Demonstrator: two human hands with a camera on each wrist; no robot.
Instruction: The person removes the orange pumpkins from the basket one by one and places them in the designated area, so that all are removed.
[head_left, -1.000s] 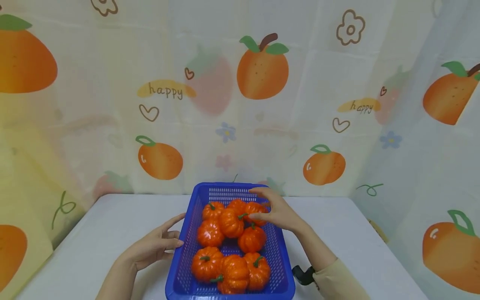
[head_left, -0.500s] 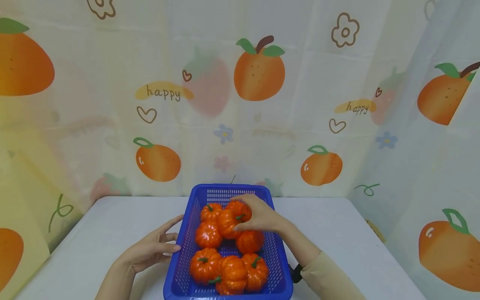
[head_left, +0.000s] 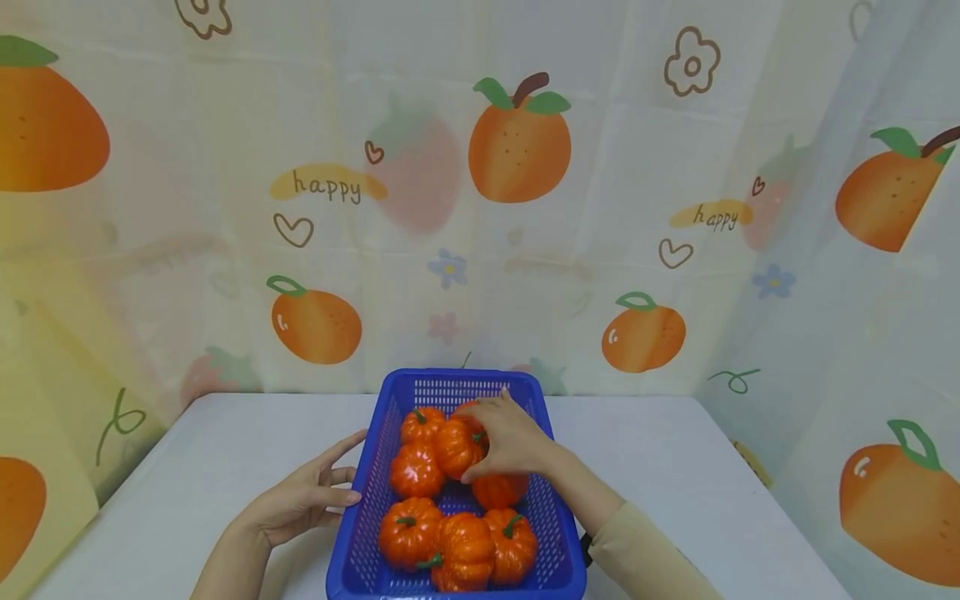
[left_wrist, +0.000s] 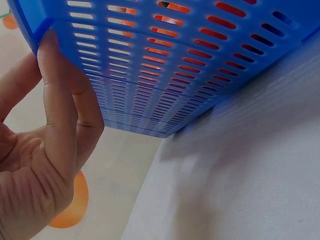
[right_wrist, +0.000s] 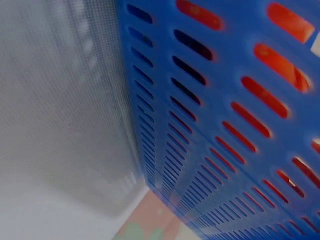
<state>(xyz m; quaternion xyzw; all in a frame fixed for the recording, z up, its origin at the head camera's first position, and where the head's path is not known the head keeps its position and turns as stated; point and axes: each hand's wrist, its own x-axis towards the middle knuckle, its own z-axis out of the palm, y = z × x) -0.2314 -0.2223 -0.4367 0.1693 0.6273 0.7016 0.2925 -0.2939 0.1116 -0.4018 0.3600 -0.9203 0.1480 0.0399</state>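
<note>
A blue plastic basket (head_left: 342,533) with slotted walls stands on the white table and holds several small, glossy orange pumpkins with green stems. My right hand (head_left: 513,433) reaches in from the right, thumb and fingers curled about a pumpkin (head_left: 456,450) near the middle. It covers part of the pumpkins behind and below it. At the basket's left side, my left hand (head_left: 300,498) touches the rim with loosely extended fingers; the left wrist view shows a fingertip (left_wrist: 48,42) against the rim. The right wrist view shows the basket's slotted wall (right_wrist: 200,135), with the hand out of sight.
Toward the front of the basket sit three pumpkins, among them a ribbed pumpkin (head_left: 467,550) lying on its side. Behind the white table (head_left: 660,467) hangs a fruit-printed curtain (head_left: 525,292). A small black object (head_left: 587,548) shows beside the basket under the right sleeve.
My right hand has moved left and inward from the basket's right rim to the middle pumpkin, its fingers closing round it. The left hand stays at the left rim. The head view has shifted slightly.
</note>
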